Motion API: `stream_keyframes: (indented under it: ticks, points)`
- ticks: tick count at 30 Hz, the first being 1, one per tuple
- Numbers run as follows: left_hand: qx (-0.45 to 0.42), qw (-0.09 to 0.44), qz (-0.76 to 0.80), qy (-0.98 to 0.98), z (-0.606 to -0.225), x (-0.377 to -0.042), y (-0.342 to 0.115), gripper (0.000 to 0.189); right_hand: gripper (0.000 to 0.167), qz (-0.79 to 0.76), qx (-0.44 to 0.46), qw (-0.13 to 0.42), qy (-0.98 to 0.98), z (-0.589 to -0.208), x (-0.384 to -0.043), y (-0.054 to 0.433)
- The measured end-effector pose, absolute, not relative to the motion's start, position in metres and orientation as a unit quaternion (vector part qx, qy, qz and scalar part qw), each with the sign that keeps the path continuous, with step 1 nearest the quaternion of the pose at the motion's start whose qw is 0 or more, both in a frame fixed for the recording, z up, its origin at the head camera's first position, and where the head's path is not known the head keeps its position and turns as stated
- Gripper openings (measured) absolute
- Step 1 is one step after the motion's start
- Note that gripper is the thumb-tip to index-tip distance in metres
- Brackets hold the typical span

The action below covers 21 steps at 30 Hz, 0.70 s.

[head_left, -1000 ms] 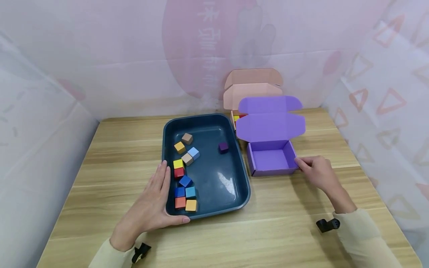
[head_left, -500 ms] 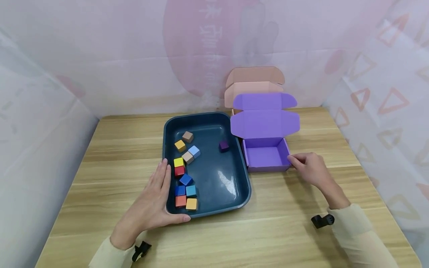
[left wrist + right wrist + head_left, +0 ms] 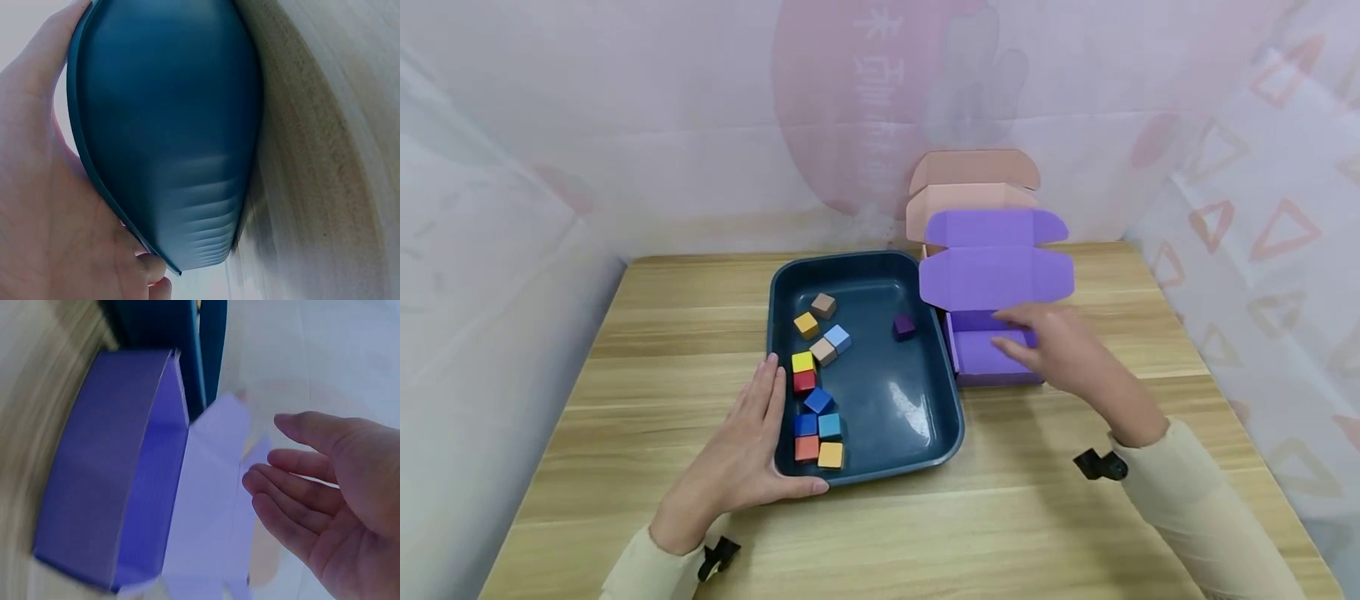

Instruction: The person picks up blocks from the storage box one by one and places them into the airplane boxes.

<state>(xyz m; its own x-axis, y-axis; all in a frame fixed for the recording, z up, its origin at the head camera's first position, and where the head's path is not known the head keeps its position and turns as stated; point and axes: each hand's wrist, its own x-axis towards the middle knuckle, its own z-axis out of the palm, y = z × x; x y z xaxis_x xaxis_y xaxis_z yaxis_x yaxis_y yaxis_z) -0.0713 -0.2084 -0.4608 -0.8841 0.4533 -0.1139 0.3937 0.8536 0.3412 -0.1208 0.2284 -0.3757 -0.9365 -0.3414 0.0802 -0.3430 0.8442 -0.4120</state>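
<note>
My left hand (image 3: 730, 454) rests on the near left corner of a dark blue tray (image 3: 917, 464), its fingers along the left rim and its thumb along the front one. Several coloured cubes lie mostly down the tray's left side, among them a red cube (image 3: 804, 382) and a teal cube (image 3: 830, 426). A dark purple cube (image 3: 904, 327) sits apart near the right wall. Above the front right of an open purple box (image 3: 1000, 378), my right hand (image 3: 1063, 350) hangs with fingers loosely extended, holding nothing. The right wrist view shows that hand (image 3: 325, 494) apart from the box.
Behind the purple box stands a peach box (image 3: 973, 200) with its lid raised; its inside is mostly hidden. The purple box's upright lid (image 3: 996, 277) overlaps it in the head view. A printed cloth (image 3: 700, 167) backs the wooden table (image 3: 685, 333).
The purple box slid left up to the tray's right side, with my right hand pinching its right edge. That hand then let go and moved left over the box. My left hand stayed put.
</note>
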Motion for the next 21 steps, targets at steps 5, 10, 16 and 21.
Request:
stream_keyframes:
  ticks: [5,10,16,21]
  points:
    - [0.222,0.097,0.158,0.957,-0.463,-0.072,-0.207,0.151,0.035,0.206,0.261,-0.013,-0.943,-0.376,-0.136,0.186]
    - [0.224,0.097,0.158,0.957,-0.463,-0.072,-0.207,0.151,0.036,0.2,0.291,-0.04,-0.935,-0.381,-0.151,0.152]
    - [0.223,0.094,0.158,0.957,-0.461,-0.07,-0.207,0.151,0.033,0.086,0.308,-0.065,-0.945,-0.399,-0.172,0.121]
    - [0.22,0.096,0.164,0.957,-0.461,-0.069,-0.207,0.151,0.013,-0.019,0.3,-0.044,-0.953,-0.419,-0.185,0.103]
